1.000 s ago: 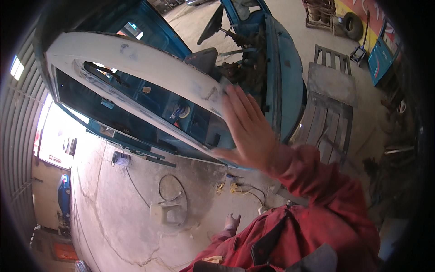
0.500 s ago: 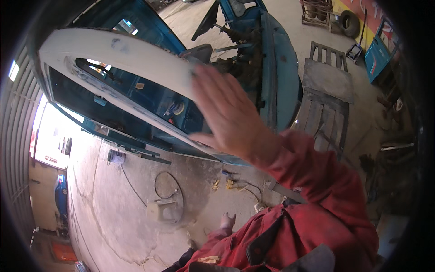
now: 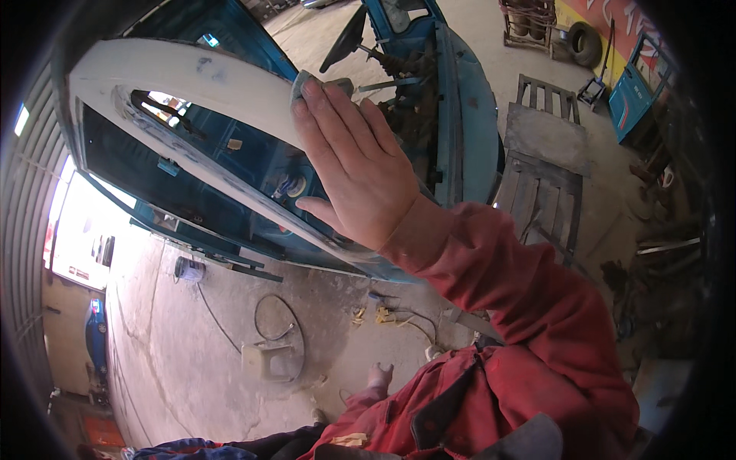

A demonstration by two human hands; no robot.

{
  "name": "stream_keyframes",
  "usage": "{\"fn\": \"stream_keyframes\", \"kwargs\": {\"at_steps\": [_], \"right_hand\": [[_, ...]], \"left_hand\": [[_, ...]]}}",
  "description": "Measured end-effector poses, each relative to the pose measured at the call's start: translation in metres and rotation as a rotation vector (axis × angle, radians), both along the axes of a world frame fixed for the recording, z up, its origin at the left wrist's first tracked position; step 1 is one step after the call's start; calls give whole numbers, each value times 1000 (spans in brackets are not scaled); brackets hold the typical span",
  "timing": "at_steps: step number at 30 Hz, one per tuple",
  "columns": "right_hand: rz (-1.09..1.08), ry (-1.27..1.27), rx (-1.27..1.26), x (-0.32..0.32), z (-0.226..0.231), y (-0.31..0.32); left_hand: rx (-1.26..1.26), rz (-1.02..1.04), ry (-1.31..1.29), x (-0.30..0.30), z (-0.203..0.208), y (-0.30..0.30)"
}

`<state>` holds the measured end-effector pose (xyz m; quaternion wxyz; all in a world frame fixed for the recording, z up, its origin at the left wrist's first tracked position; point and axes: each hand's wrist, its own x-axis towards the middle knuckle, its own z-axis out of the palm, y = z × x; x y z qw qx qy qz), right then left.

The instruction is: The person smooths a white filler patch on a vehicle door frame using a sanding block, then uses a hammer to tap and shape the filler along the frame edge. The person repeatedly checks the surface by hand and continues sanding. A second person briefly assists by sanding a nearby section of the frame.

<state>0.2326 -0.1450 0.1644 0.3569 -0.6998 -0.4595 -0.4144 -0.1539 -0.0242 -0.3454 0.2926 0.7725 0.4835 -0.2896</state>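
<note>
My right hand [image 3: 356, 165] lies with its fingers stretched over a grey sanding sheet [image 3: 299, 83]. The sheet's edges show past the fingertips, and it is pressed to the white-coated door pillar [image 3: 230, 84] of a teal vehicle body [image 3: 471, 115]. Its thumb points off to the left, over the frame opening. Far lower, beside my red jacket [image 3: 460, 391], my left hand [image 3: 378, 376] hangs over the floor. Thumb and fingers there look apart, with nothing visible between them. Greyish patches mark the white coat.
A steering wheel [image 3: 343, 38] stands inside the cab. On the concrete floor are a pale stool [image 3: 264, 362], a hose [image 3: 261, 322], a bucket [image 3: 189, 269] and yellow tools [image 3: 386, 315]. At right are a slatted bench [image 3: 540, 195], a tire [image 3: 585, 42] and a loose teal door [image 3: 632, 92].
My right hand has slid up and left along the white pillar, and the grey sheet now shows under its fingers. Dark, patterned cloth has come into view at the lower left.
</note>
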Motion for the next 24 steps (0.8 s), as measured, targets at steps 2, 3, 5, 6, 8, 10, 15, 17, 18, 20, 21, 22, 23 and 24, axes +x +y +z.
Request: {"fn": "stream_keyframes", "kwargs": {"at_steps": [2, 3, 5, 6, 8, 10, 15, 17, 18, 20, 21, 22, 23, 24], "right_hand": [[-27, -6, -48, -1, -1, -2], [-46, 30, -105, -6, -5, -9], [-95, 90, -157, -20, -14, -24], [-120, 111, -160, -23, -16, -25], [-115, 130, -139, -25, -18, -22], [-70, 111, -84, -16, -14, -9], [-99, 39, -79, -5, -14, -3], [-129, 160, -259, -17, -23, -22], [-133, 128, -191, -20, -25, -25], [-160, 254, -239, -25, -25, -26], [-126, 176, -158, -26, -25, -24], [-99, 156, -132, -22, -21, -17], [-72, 133, -106, -16, -17, -6], [-84, 84, -68, -12, -16, 0]], "left_hand": [[58, -83, -42, 2, -1, 1], [64, -103, -6, 5, 0, 2], [54, -37, -61, 9, 1, 1], [12, 10, -88, 10, 2, 0], [13, -5, -61, 12, 4, -2], [27, -35, -61, 13, 5, -3], [38, -51, -47, 7, -5, 0], [10, -7, -112, 3, -11, 2], [-20, 43, -142, 2, -14, 3], [11, -48, -126, -2, -18, 2], [30, -85, -116, -3, -18, 1], [52, -82, -149, -3, -17, 1], [64, -74, -184, -4, -16, 0], [61, -58, -145, -4, -14, -1]]}}
